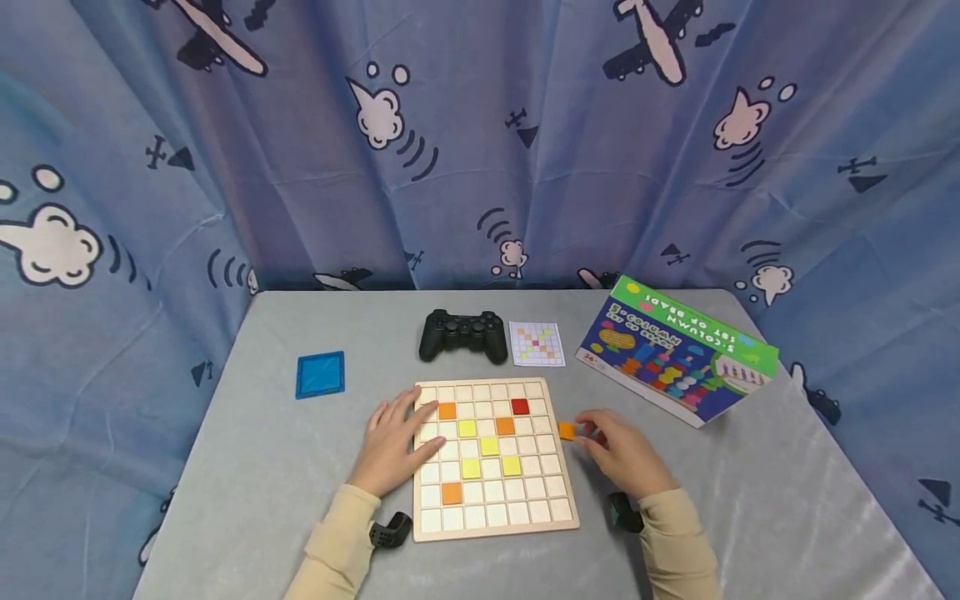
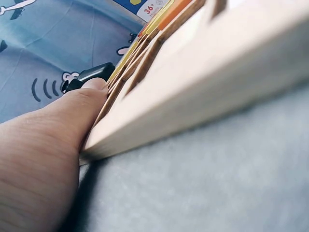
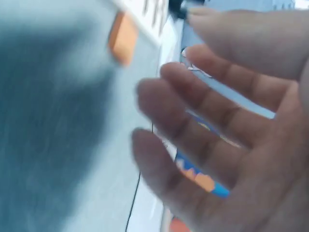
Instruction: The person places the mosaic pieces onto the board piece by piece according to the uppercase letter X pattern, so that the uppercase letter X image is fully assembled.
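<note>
From the head camera I saw my left hand (image 1: 393,450) lying flat, fingers spread, over the left edge of the wooden grid board (image 1: 495,521). My right hand (image 1: 626,454) sat just right of the board, fingers relaxed, with an orange tile (image 1: 567,431) lying just beyond its fingertips.

At the left wrist, the thumb (image 2: 72,108) pressed against the board's edge (image 2: 203,92).

At the right wrist, blurred fingers (image 3: 193,111) were spread, holding nothing; the orange tile (image 3: 123,37) lay past them.

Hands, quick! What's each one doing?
Left hand: open, resting flat on the wooden board.
Right hand: open, holding nothing, beside the orange tile.
</note>
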{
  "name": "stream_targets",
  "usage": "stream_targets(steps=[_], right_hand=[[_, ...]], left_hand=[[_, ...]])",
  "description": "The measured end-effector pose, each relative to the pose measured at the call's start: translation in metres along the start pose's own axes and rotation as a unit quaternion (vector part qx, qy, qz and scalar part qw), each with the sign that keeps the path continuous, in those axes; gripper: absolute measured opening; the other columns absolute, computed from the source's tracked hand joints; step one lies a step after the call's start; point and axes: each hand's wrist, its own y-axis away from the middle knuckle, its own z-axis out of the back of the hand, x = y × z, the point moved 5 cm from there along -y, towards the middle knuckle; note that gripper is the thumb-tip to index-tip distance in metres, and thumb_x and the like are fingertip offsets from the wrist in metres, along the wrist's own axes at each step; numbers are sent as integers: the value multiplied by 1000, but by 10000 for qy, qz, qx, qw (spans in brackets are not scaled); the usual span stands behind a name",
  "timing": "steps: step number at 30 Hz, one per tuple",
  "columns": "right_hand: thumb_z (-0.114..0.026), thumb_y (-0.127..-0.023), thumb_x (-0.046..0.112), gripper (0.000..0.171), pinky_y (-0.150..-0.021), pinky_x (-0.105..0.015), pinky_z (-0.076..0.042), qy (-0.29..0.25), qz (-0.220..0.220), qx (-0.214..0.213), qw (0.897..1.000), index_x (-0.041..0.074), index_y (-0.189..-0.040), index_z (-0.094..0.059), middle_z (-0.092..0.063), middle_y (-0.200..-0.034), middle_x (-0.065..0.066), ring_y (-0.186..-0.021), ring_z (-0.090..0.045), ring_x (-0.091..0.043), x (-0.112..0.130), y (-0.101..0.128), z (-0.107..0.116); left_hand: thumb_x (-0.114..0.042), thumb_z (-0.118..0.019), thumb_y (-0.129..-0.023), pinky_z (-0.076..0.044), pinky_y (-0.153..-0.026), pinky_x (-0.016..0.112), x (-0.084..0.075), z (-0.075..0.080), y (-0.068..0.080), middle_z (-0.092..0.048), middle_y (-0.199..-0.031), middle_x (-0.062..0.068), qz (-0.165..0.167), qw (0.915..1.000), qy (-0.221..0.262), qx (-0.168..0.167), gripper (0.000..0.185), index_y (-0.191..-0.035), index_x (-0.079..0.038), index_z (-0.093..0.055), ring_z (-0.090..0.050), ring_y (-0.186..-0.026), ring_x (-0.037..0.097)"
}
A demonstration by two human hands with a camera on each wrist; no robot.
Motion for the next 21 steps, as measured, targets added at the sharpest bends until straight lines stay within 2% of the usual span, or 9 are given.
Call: stream_targets(steps=[5,13,21], right_hand=[[-70,-87,13,31,-75,-40,-52,11,-328,228,9992,3,-115,-62,-63,-100,-7,-85,-59,-18,-19,-4,-5],[-72,-85,15,36,-72,-38,-48,149,-621,352,9973,1,-116,-60,-59,-95,-7,-81,-53,-18,-26,-10,-17],[-71,-86,15,29,-70,-35,-46,274,-660,391,9967,5,-112,-62,-56,-91,-4,-78,-50,-17,-27,-13,-21]], left_hand=[[-48,-62,-89,-16,-115,53,0,1,0,-34,-153,11,-17,10000,-28,-41,60,-140,-19,-50,-30,-141,29],[-49,-60,-90,-14,-117,52,-1,2,0,-32,-154,9,116,9998,0,157,60,-142,-21,-49,-27,-143,27],[-52,-57,-91,-12,-117,49,2,-1,-1,-29,-156,6,177,9995,-27,264,60,-143,-24,-46,-24,-144,25]])
